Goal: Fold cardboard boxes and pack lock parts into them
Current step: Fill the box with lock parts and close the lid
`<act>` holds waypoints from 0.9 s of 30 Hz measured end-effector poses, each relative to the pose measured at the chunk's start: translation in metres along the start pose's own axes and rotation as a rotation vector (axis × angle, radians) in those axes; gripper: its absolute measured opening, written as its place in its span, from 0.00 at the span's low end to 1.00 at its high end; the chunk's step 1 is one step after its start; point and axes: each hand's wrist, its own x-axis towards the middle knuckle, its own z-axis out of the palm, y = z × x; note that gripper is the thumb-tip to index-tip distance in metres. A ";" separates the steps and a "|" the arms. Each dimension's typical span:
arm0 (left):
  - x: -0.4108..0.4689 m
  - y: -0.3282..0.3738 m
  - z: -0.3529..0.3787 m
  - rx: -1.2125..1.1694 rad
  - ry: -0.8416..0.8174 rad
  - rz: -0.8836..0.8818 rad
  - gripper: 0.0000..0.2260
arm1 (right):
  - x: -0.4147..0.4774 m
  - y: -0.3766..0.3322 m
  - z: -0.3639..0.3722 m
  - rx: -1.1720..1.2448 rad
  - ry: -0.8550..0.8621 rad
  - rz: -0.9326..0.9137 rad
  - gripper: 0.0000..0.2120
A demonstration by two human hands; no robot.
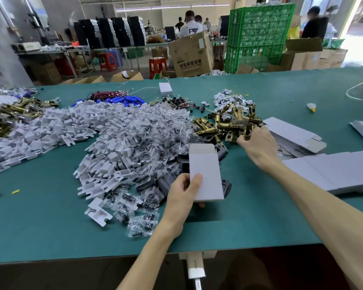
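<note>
My left hand (183,192) grips a small white folded cardboard box (205,174) by its lower left side, thumb across the front. The box stands upright with its top flap open. My right hand (258,146) reaches into a pile of brass latch parts (228,124) and pinches one of them at the pile's near edge. Dark grey lock parts (166,183) lie on the table behind and under the box.
On the green table (50,227) lie heaps of white cardboard inserts (105,143), clear screw bags (155,130), blue parts (124,100) and wired parts (176,101). Flat box blanks (291,137) are stacked at right. People, crates and cartons stand beyond the far edge.
</note>
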 end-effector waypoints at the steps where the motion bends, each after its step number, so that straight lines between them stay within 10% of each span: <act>1: 0.000 0.000 0.000 -0.006 -0.001 -0.003 0.15 | 0.002 -0.004 -0.003 0.014 0.023 -0.017 0.17; 23: -0.006 0.007 -0.002 -0.089 -0.058 0.078 0.17 | -0.029 -0.006 -0.018 0.013 0.019 -0.355 0.22; 27: -0.008 0.009 -0.002 -0.104 -0.084 0.106 0.16 | -0.034 -0.001 -0.005 0.180 -0.191 -0.277 0.14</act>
